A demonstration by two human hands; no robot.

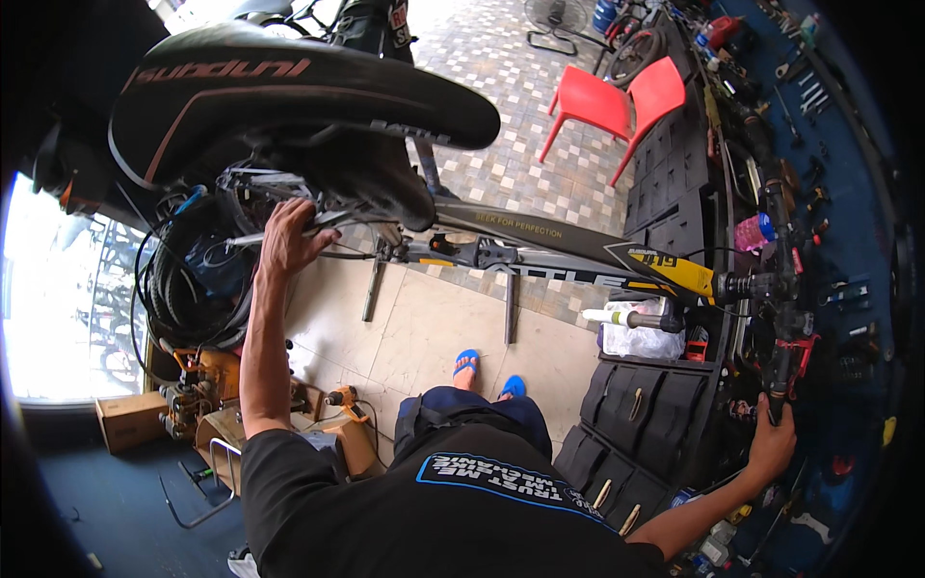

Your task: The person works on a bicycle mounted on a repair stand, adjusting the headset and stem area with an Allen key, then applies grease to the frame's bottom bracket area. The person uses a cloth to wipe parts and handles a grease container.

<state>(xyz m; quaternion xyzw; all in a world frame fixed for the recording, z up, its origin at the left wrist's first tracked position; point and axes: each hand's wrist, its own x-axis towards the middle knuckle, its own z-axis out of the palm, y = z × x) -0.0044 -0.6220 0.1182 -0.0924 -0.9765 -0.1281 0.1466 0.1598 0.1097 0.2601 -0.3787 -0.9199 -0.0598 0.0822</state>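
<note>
A mountain bike with a black, grey and yellow frame (568,231) stretches across in front of me. Its large black saddle (308,106) fills the upper left and hides part of the rear end. My left hand (287,239) is closed over a thin silver frame tube (249,239) behind the saddle, thumb toward the right; its fingertips are partly hidden. Far to the right, my right hand (774,438) wraps round the near end of the black handlebar (782,356). A red part (802,361) sits on the bar just beyond that hand.
A red chair (626,111) stands on the tiled floor ahead. Black drawers (641,400) and a dark blue tool wall (819,96) line the right side. Tyres (198,279) hang at left, above a yellow machine (207,376), cardboard boxes (133,422) and a drill (342,396).
</note>
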